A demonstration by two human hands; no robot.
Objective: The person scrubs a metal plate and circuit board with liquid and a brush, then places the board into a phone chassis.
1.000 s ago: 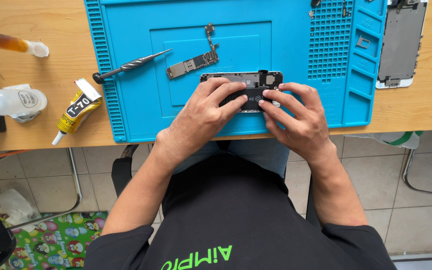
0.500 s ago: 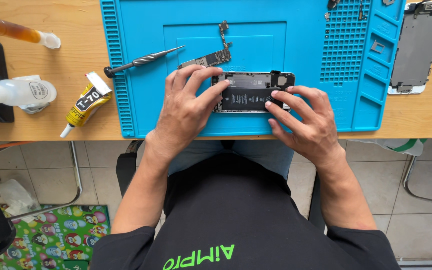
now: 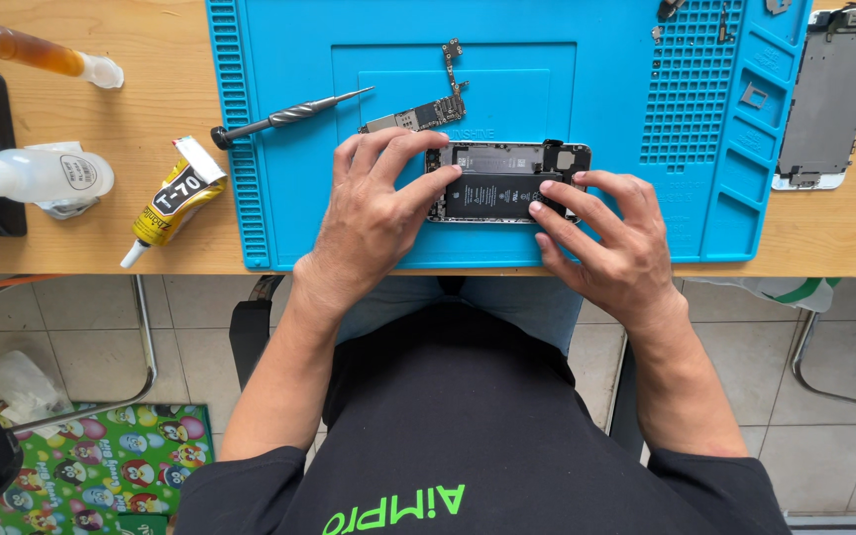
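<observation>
Steadying opened phone (image 3: pixel 507 183) | left hand (image 3: pixel 374 213) | right hand (image 3: pixel 611 248) | blue mat (image 3: pixel 279 228)

At the left of the frame, on the table, a small glue tube (image 3: pixel 172 197) lies tilted, yellow and black with a white nozzle pointing lower left. Just left of it lies a clear plastic bottle (image 3: pixel 42 176) with a round white label. At the upper right, a detached phone screen (image 3: pixel 829 97) lies face down, grey-backed with a white rim. The open phone (image 3: pixel 503 183) at centre shows a black battery with a printed label.
</observation>
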